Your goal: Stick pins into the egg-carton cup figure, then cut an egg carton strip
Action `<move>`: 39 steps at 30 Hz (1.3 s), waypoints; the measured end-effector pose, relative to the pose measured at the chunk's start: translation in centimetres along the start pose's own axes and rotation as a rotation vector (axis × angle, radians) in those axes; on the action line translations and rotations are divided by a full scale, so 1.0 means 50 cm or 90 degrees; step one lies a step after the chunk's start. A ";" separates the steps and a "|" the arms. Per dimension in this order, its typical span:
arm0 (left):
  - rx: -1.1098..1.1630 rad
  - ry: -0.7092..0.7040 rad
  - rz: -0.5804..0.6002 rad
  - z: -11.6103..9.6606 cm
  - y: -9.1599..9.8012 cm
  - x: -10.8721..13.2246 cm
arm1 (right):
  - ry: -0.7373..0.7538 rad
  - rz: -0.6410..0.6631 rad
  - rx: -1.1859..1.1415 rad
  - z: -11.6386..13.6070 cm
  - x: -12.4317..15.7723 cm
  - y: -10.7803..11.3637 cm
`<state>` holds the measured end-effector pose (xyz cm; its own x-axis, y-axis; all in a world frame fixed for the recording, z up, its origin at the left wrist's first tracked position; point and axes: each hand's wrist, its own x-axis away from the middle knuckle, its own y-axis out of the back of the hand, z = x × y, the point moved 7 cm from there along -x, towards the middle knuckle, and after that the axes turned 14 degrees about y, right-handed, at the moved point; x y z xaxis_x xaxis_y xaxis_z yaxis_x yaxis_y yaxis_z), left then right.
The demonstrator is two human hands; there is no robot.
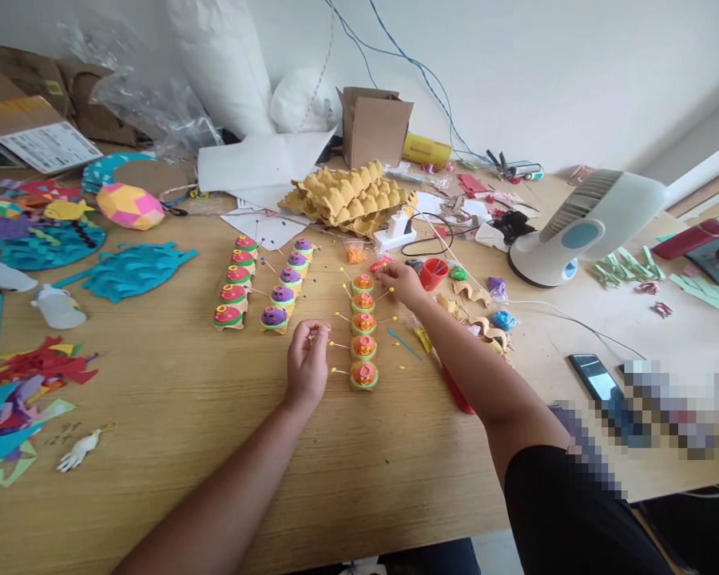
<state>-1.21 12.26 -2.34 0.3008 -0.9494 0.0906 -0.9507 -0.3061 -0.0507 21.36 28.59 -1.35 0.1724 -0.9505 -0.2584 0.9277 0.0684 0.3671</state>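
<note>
A row of orange domed egg-carton cups (364, 323) with green rims and pink rings stands in front of me. Thin sticks with yellow tips poke out from its sides. My right hand (403, 283) is by the row's far right end, fingertips pinched; whatever is between them is too small to name. Left of the row's near half, my left hand (308, 363) is closed with thumb and forefinger together, and its inside is hidden. Further left stand a purple row (282, 294) and a red row (233, 294) of similar cups; dark-tipped sticks show around the purple one.
Behind the rows lie stacked yellow egg cartons (347, 196) and a white power strip (394, 233). A red cup (434, 274), bagged clay (503, 320) and a fan (581, 228) stand right. A phone (599, 383) lies nearer. Paper scraps (41, 363) and blue crafts (132, 270) cover the left.
</note>
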 end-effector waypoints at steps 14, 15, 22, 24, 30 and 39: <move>0.006 0.001 0.007 0.008 0.002 0.000 | 0.112 0.027 0.071 0.008 0.005 -0.009; 0.007 0.001 0.006 0.008 0.002 0.000 | 0.122 0.029 0.084 0.008 0.004 -0.010; 0.015 0.006 0.008 0.009 0.002 0.000 | 0.149 0.037 0.121 -0.004 -0.003 -0.012; 0.015 0.006 0.008 0.008 0.002 0.000 | 0.154 0.037 0.130 -0.005 -0.003 -0.012; 0.015 0.003 0.008 0.007 0.001 -0.001 | 0.179 0.038 0.134 0.008 0.004 -0.014; 0.011 0.011 0.003 0.011 0.002 -0.003 | 0.192 0.025 0.139 0.011 0.007 -0.015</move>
<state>-1.32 12.31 -2.93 0.2944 -0.9496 0.1079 -0.9508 -0.3024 -0.0678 20.55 28.05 -1.20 0.3264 -0.8147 -0.4793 0.8311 0.0059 0.5561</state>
